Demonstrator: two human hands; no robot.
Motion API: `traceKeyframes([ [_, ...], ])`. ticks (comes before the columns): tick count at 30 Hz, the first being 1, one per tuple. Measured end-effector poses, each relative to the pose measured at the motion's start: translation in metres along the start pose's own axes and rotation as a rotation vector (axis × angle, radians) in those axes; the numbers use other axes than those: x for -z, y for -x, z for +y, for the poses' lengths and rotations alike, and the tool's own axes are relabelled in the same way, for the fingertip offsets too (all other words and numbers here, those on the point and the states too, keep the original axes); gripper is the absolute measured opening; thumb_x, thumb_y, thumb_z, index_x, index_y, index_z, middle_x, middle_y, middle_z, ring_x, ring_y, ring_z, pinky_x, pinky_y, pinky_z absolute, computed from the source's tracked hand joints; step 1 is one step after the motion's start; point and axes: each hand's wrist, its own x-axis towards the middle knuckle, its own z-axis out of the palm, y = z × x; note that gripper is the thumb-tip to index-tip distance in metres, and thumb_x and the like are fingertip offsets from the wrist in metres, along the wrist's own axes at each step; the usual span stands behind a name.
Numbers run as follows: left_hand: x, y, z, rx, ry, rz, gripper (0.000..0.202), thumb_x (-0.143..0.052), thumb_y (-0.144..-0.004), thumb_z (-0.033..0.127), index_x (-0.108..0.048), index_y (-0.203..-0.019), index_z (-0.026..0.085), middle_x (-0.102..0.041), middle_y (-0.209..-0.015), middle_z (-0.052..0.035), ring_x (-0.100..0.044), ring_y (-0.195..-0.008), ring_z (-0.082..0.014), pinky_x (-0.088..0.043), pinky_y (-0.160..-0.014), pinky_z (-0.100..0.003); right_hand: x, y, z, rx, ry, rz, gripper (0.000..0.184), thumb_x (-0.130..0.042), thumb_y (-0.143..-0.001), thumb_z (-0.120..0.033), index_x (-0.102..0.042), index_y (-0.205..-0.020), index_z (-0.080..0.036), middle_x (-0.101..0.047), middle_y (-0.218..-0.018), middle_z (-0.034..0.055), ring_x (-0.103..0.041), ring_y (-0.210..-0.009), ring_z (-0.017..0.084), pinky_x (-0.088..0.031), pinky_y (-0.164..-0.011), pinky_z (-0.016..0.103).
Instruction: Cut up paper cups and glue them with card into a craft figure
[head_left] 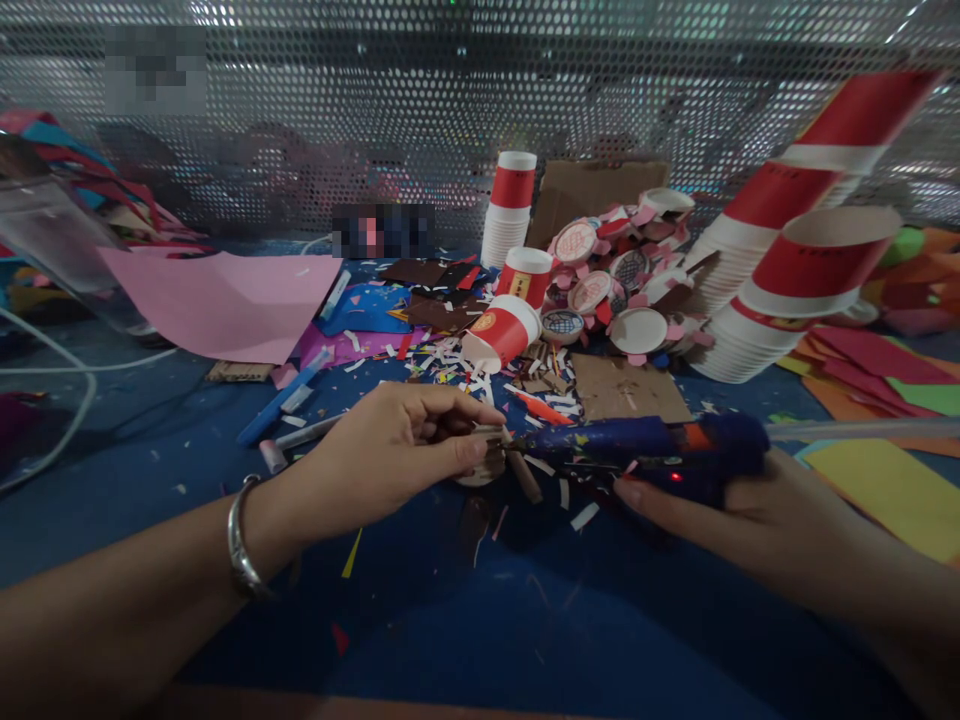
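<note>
Between the thumb and fingers of my left hand [409, 435] is a small tan cardboard piece [486, 468], partly hidden by the fingertips. My right hand [739, 520] is wrapped round a dark blue glue gun [630, 445] with a small red light lit on its side. The gun's nozzle points left and meets the cardboard piece at my left fingertips; whether it touches cannot be told. Just below the nozzle lies a small rolled brown piece [525, 478]. Paper scraps are scattered around both hands.
Red-and-white paper cups [502, 335] and tall cup stacks [780, 215] stand behind. A pile of round decorated pieces [592, 280] sits between them. Pink paper [225, 300], a blue pen [281, 400] and cables [90, 375] are left; coloured paper [885, 485] lies right. A perforated metal panel [420, 110] closes the back.
</note>
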Motion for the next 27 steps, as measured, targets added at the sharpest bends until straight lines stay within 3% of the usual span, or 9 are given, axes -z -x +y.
traceKeyframes([
  [4,0.001,0.0,-0.001,-0.006,-0.015,-0.001,0.027,-0.071,-0.09,0.029,-0.076,-0.114,0.018,-0.082,-0.101,-0.0074,-0.077,-0.095,-0.0216,-0.061,-0.084,-0.032,0.0,0.0,0.002,0.019,0.012,-0.036,0.042,-0.06,-0.09,-0.06,-0.08,-0.079,-0.025,-0.076,-0.073,0.0033,-0.068,-0.066,0.023,-0.057,-0.062,0.031],
  [10,0.003,0.001,-0.002,-0.037,-0.032,0.023,0.025,-0.072,-0.091,0.03,-0.076,-0.113,0.02,-0.082,-0.102,-0.0056,-0.077,-0.096,-0.0209,-0.061,-0.087,-0.031,0.001,-0.002,0.0,0.03,0.003,0.025,0.041,-0.062,-0.088,-0.061,-0.077,-0.07,-0.027,-0.069,-0.062,0.0021,-0.063,-0.057,0.021,-0.057,-0.059,0.031],
  [13,0.003,0.001,-0.001,-0.08,-0.035,0.045,0.022,-0.072,-0.092,0.026,-0.075,-0.113,0.021,-0.082,-0.104,-0.0041,-0.077,-0.097,-0.0186,-0.06,-0.087,-0.028,0.002,-0.002,-0.002,0.004,-0.004,0.011,0.044,-0.059,-0.09,-0.061,-0.077,-0.072,-0.025,-0.074,-0.071,0.0042,-0.066,-0.062,0.022,-0.056,-0.057,0.032],
  [18,0.0,0.003,0.003,-0.127,0.042,0.096,0.016,-0.074,-0.09,0.015,-0.075,-0.106,0.017,-0.083,-0.097,-0.0028,-0.078,-0.089,-0.0144,-0.061,-0.083,-0.022,0.007,-0.005,-0.001,0.037,-0.043,0.104,0.04,-0.063,-0.088,-0.059,-0.08,-0.099,-0.025,-0.08,-0.099,0.0063,-0.072,-0.091,0.03,-0.059,-0.082,0.039],
  [19,-0.001,0.003,0.004,-0.126,0.058,0.104,0.016,-0.074,-0.089,0.014,-0.074,-0.105,0.016,-0.083,-0.097,-0.0031,-0.078,-0.088,-0.014,-0.061,-0.083,-0.021,0.009,-0.005,0.0,0.05,-0.038,0.147,0.041,-0.064,-0.085,-0.061,-0.08,-0.096,-0.025,-0.079,-0.096,0.0066,-0.072,-0.09,0.031,-0.058,-0.082,0.04],
  [21,-0.002,0.003,0.006,-0.12,0.095,0.109,0.016,-0.073,-0.089,0.012,-0.074,-0.105,0.015,-0.083,-0.095,-0.0036,-0.078,-0.087,-0.0134,-0.061,-0.082,-0.021,0.014,-0.005,0.004,-0.011,-0.003,0.18,0.046,-0.064,-0.082,-0.068,-0.074,-0.072,-0.024,-0.073,-0.072,0.0062,-0.067,-0.071,0.028,-0.055,-0.068,0.038],
  [23,-0.002,0.003,0.006,-0.104,0.14,0.099,0.016,-0.073,-0.09,0.011,-0.073,-0.106,0.014,-0.083,-0.096,-0.0043,-0.079,-0.087,-0.0135,-0.061,-0.083,-0.021,0.02,-0.004,0.01,-0.152,0.007,0.15,0.059,-0.061,-0.079,-0.075,-0.056,-0.05,-0.024,-0.056,-0.05,0.0029,-0.054,-0.05,0.021,-0.045,-0.052,0.034],
  [24,-0.002,0.003,0.006,-0.095,0.159,0.095,0.016,-0.073,-0.09,0.011,-0.073,-0.106,0.014,-0.083,-0.097,-0.0047,-0.079,-0.088,-0.0139,-0.061,-0.084,-0.022,0.023,-0.003,0.014,-0.215,-0.007,0.129,0.063,-0.06,-0.078,-0.077,-0.051,-0.046,-0.024,-0.05,-0.046,0.0015,-0.049,-0.046,0.018,-0.04,-0.048,0.032],
  [27,-0.001,0.003,0.003,-0.082,0.193,0.1,0.016,-0.074,-0.089,0.012,-0.072,-0.105,0.014,-0.082,-0.098,-0.0056,-0.078,-0.09,-0.015,-0.061,-0.086,-0.024,0.03,-0.001,0.028,-0.308,-0.123,0.16,0.061,-0.064,-0.08,-0.074,-0.054,-0.05,-0.022,-0.053,-0.05,0.0015,-0.048,-0.045,0.016,-0.04,-0.047,0.031],
])
